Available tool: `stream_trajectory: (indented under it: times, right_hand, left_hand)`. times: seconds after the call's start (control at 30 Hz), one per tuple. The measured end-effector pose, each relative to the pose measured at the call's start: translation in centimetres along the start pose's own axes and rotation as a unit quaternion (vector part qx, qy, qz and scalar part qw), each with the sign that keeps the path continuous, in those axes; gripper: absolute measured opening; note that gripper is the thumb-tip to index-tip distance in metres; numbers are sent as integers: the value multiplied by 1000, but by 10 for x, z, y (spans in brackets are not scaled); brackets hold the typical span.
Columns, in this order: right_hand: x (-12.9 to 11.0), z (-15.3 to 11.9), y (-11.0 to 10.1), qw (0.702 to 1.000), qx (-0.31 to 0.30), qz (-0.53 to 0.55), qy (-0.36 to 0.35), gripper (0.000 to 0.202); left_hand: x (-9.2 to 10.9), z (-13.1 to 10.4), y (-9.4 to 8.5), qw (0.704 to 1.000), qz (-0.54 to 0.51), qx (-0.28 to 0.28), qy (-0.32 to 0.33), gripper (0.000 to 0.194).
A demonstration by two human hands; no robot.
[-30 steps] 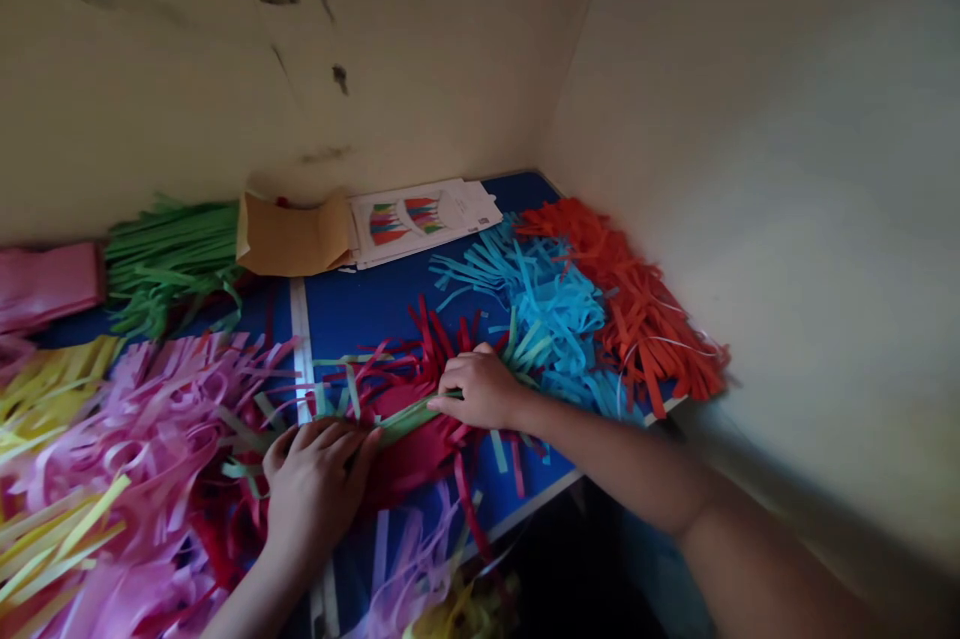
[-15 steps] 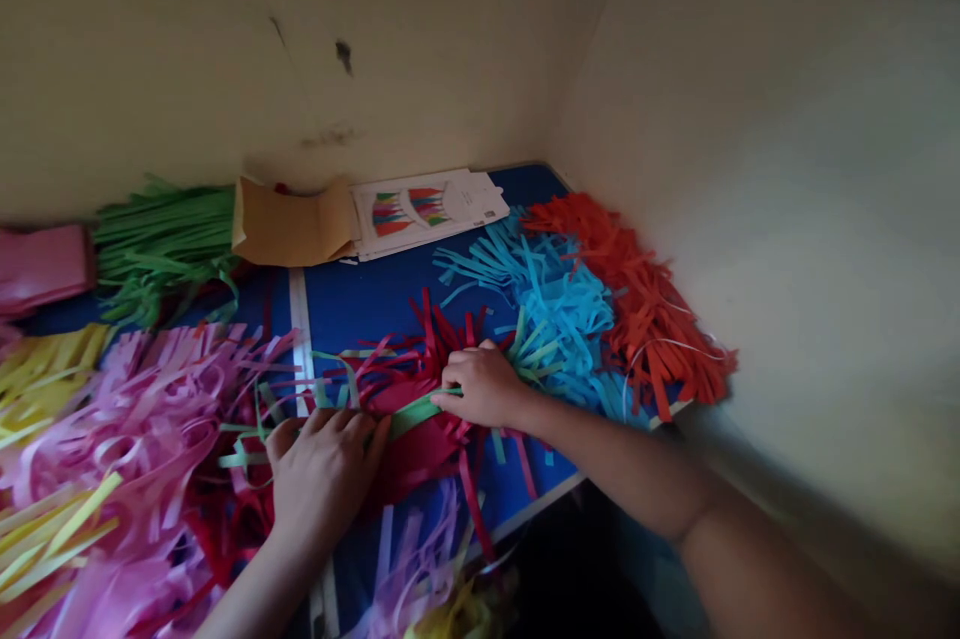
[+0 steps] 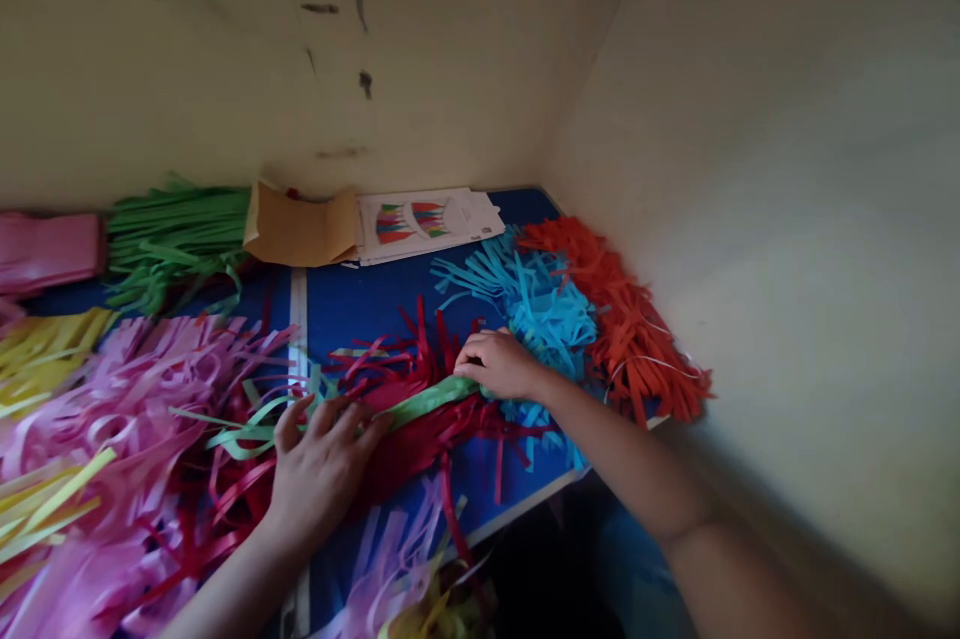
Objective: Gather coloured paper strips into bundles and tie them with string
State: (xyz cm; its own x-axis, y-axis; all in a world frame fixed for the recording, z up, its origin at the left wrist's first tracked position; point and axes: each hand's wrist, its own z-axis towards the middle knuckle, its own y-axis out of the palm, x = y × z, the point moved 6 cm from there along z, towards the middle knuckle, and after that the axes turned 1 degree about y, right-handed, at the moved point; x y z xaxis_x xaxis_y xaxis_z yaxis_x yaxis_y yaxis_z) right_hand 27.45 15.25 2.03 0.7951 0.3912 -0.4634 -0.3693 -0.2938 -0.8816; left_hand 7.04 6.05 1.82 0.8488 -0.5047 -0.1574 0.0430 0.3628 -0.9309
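A light-green tissue paper strip (image 3: 427, 402) lies bunched lengthwise across dark-red fringed tissue paper (image 3: 397, 459) on the blue table. My right hand (image 3: 499, 364) is closed on the green strip's right end, fingertips pinched together. Over the strip's left end rests my left hand (image 3: 322, 449), its fingers apart and slightly bent; the thumb side touches the green paper, and what lies under the palm is hidden. Loose green fringe (image 3: 251, 434) sticks out left of that hand. Light-blue fringed tissue (image 3: 547, 294) lies just beyond my right hand.
Orange fringe (image 3: 630, 329) with white string borders the right wall. At the back are a brown paper flap (image 3: 300, 231), a printed white packet (image 3: 427, 222), green fringe (image 3: 176, 239) and folded pink paper (image 3: 49, 249). Pink fringe (image 3: 127, 419) and yellow fringe (image 3: 49, 349) cover the left.
My right hand has shifted slightly up and right, the green strip bunching beneath it. My left hand's fingers have spread a little. The view has tilted slightly.
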Motion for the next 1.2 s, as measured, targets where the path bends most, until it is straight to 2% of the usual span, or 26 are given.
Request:
stream_trajectory:
  times: [0.1, 0.17, 0.23, 0.3, 0.33, 0.43, 0.6, 0.73, 0.8, 0.9, 1.03, 1.2]
  right_hand:
    - [-8, -6, -7, 998, 32, -34, 33, 10]
    - [-27, -14, -10, 994, 85, -68, 9, 12]
    - [-58, -20, -2, 982, 105, -116, -109, 15]
    - [-83, -25, 17, 953, 74, -169, -238, 16]
    - [-88, -24, 27, 941, 50, -191, -275, 17]
    - [-83, -13, 43, 930, 15, -223, -291, 19]
    - [-72, 3, 40, 956, -15, -175, -234, 19]
    - [-82, 1, 37, 955, 19, -183, -235, 16]
    - [-83, -3, 38, 945, 45, -200, -253, 15]
    - [-72, -7, 43, 939, 53, -210, -269, 21]
    - [-50, -9, 39, 951, 64, -170, -252, 14]
    - [-48, -3, 35, 955, 52, -150, -250, 16]
  left_hand:
    - [-2, -1, 0, 1000, -6, 0, -6, 37]
    - [-3, 0, -2, 1000, -9, 8, -1, 36]
    - [-1, 2, -6, 1000, -18, 13, 10, 34]
    - [1, 4, -11, 999, -29, 12, 16, 32]
    - [3, 6, -13, 999, -36, 13, 20, 30]
    - [5, 11, -17, 997, -70, 7, 15, 23]
    - [2, 19, -13, 994, -101, -33, -23, 17]
    - [1, 22, -12, 996, -77, -31, -34, 23]
    - [1, 17, -12, 997, -61, -18, -35, 25]
    - [-5, 0, -7, 999, -49, -1, -20, 25]
    - [-21, -22, 6, 995, -99, 1, -26, 27]
    - [-30, -20, 7, 990, -120, 19, -71, 29]
